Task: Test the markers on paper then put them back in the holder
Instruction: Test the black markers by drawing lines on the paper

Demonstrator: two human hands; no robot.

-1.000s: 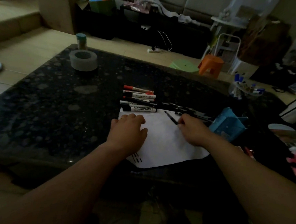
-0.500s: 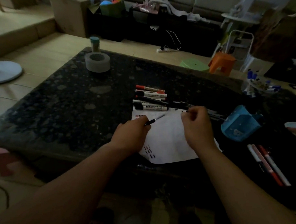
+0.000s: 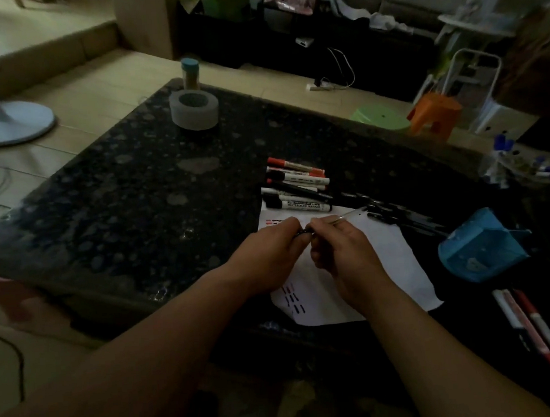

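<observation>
**Two hands on one thin marker, over the paper**

Head view, the only one I have. The left hand [image 3: 270, 254] and right hand [image 3: 342, 255] meet at centre frame above the paper [image 3: 398, 265]. Between them is a thin marker [image 3: 349, 216]. Its pale barrel pokes out of the right hand toward 1 o'clock, and its dark end sits where the fingertips meet. The left fingers curl and pinch that dark end; the right fingers curl round the barrel. Whether the cap is on or off I cannot tell in this light.

The paper lies on the dark table [image 3: 136, 192], with short test strokes [image 3: 293, 296] at 6 o'clock of the left hand. A row of whiteboard markers [image 3: 298, 187] lies at 12 o'clock of the hands, at the sheet's far edge. A cluster of dark pens [image 3: 398, 219] lies at 2 o'clock. The blue holder [image 3: 481, 252] looks tipped on its side at 3 o'clock, just beside the paper.

What I worry about: a cap that gives suddenly could jerk the tip across a finger. It could also drop among the dark pens, where it would be hard to find in this dimness. The holder, on its side, may roll or spill when markers go back in. Nothing pins the sheet, so a stroke may drag it.
</observation>
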